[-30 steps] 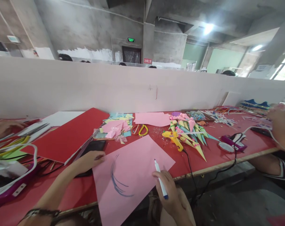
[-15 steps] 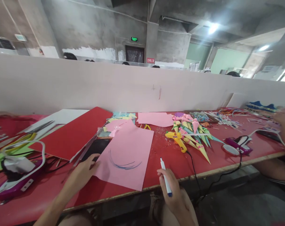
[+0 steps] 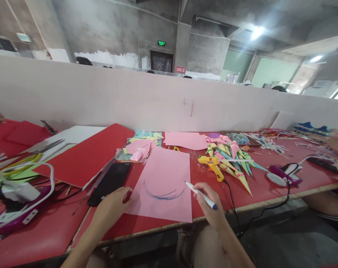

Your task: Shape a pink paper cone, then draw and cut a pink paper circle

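Observation:
A pink paper sheet (image 3: 166,167) lies near the table's front edge, with dark curved marker lines drawn across its lower half. My left hand (image 3: 114,206) is closed on the sheet's lower left edge, its fingertips partly hidden. My right hand (image 3: 209,203) holds a white marker pen (image 3: 198,191) with a blue end, fingers wrapped round the barrel. The pen's dark tip points up and left, over the sheet's right edge. A black phone (image 3: 110,184) rests just left of the sheet, beyond my left hand.
A yellow hot glue gun (image 3: 212,165) lies right of the sheet beside several paper cones (image 3: 236,160). Purple power strips (image 3: 283,173) stand at both sides with trailing cords. Red card (image 3: 87,160) and scissors (image 3: 50,146) are at left. Other people's hands show at both edges.
The pink sheet has shifted right and turned straighter with my left hand, uncovering more of the phone. My right hand has lifted the marker pen up to the sheet's right edge.

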The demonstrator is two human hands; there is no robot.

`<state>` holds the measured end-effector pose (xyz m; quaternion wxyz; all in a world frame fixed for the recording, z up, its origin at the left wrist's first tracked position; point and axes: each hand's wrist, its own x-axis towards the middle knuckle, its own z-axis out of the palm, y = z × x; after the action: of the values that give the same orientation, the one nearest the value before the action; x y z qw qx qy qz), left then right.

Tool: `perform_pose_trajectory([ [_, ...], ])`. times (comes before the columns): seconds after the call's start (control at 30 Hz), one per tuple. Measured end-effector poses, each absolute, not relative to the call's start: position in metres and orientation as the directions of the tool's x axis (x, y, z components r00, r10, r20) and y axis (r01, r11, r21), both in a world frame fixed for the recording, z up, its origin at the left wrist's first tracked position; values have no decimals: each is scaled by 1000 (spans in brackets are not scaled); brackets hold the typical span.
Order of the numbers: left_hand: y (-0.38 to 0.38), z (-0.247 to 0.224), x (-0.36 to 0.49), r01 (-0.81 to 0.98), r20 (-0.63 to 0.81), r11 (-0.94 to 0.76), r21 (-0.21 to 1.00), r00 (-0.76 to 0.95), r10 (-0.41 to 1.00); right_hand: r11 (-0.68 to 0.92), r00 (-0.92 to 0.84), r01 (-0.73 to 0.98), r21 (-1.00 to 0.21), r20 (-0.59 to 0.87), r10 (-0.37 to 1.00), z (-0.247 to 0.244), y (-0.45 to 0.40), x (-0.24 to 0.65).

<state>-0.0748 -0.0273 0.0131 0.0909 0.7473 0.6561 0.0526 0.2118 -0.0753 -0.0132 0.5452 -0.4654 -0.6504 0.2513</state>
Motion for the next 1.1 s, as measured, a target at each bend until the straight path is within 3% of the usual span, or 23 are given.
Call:
perform_pose_trajectory([
  [0.23, -4, 21, -62, 993, -63, -47, 111, 55, 996, 250, -394, -28, -968, 241, 887, 15, 9, 167],
  [0.53, 13, 10, -74, 974, -136, -83, 209, 113, 984, 107, -606, -32, -994, 104, 788, -17, 54, 141],
  [0.87, 8, 11, -72, 965, -160, -49, 257, 93, 983, 93, -547, -26, -995, 92, 832, -22, 49, 130],
  [1.1, 6, 9, -76, 953, -155, -54, 297, 104, 982, 214, -201, 9, -977, 208, 957, -25, 63, 130],
])
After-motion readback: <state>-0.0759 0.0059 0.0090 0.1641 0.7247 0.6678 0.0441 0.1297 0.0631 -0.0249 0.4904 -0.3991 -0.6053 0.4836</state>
